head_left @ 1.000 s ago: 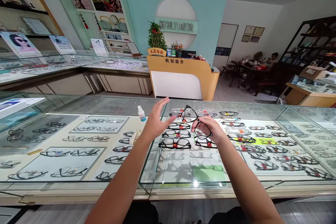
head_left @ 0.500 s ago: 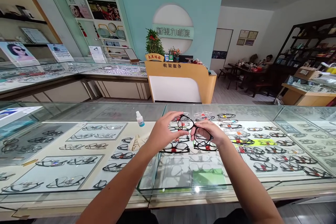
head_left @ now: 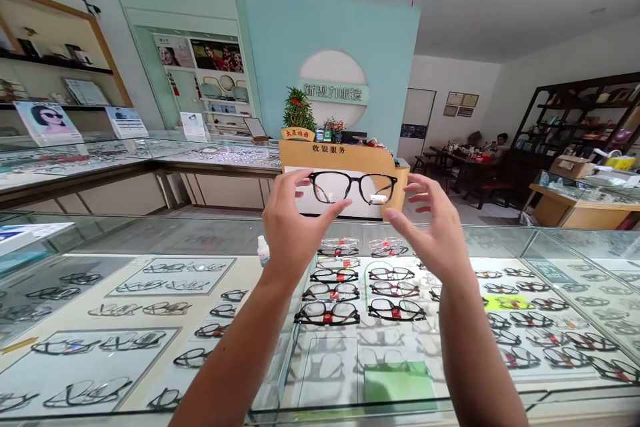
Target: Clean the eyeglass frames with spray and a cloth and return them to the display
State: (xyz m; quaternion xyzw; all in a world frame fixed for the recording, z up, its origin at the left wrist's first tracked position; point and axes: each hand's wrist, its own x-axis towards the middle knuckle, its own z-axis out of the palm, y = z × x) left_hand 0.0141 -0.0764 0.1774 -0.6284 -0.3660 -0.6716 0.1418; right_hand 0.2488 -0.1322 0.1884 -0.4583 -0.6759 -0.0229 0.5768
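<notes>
A pair of black-framed eyeglasses [head_left: 354, 177] with clear lenses is held up level above the glass showcase. My left hand [head_left: 293, 220] grips its left end, fingers at the left hinge and thumb reaching under the left lens. Beside the frame's right end is my right hand [head_left: 437, 230], its fingers and thumb spread apart, with a small gap to the glasses. Below my hands, rows of black eyeglasses [head_left: 327, 313] with red tags lie on the showcase. A small white bottle [head_left: 263, 250] stands behind my left wrist, partly hidden.
The glass showcase [head_left: 320, 407] spans the front, with a green sheet [head_left: 400, 383] inside and more frames left and right. Ahead stands a wooden cashier counter [head_left: 345, 153] with a potted plant [head_left: 299, 110]. A person [head_left: 501, 143] sits at a dark table at the back right.
The eyeglasses have been raised and turned from tilted to level, front on. My right hand has let go and moved right, its fingers spreading. The view has tipped upward.
</notes>
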